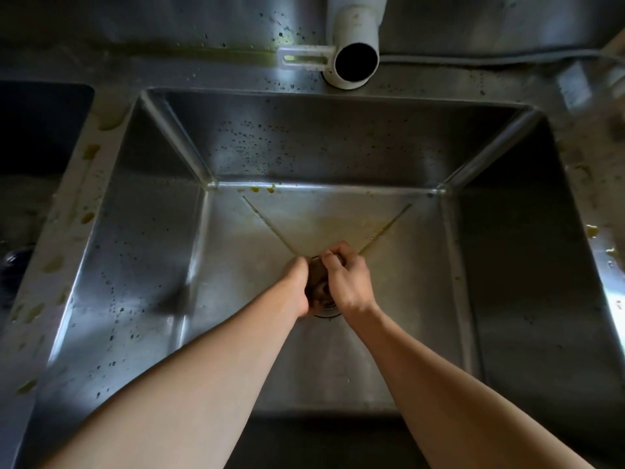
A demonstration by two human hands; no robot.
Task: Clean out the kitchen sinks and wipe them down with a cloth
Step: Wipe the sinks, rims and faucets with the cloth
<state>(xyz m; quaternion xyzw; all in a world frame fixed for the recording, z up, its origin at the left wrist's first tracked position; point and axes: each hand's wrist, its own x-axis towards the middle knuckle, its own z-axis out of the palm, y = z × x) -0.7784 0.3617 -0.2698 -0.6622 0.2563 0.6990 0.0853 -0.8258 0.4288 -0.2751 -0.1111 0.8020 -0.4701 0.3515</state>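
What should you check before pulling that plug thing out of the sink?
1. Left hand on the drain strainer: ok, touching its side.
2. Right hand gripping it: ok, fingers curled over it.
3. Strainer loose: cannot tell.
4. Sink drained: ok, only droplets.
5. Yellow spots at the back edge wiped: not ok.
6. Faucet off: ok, no water running.

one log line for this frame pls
step: clearing drain | left hand: gripping strainer | right hand: gripping strainer | sink: yellow stains, droplets | cloth: unseen
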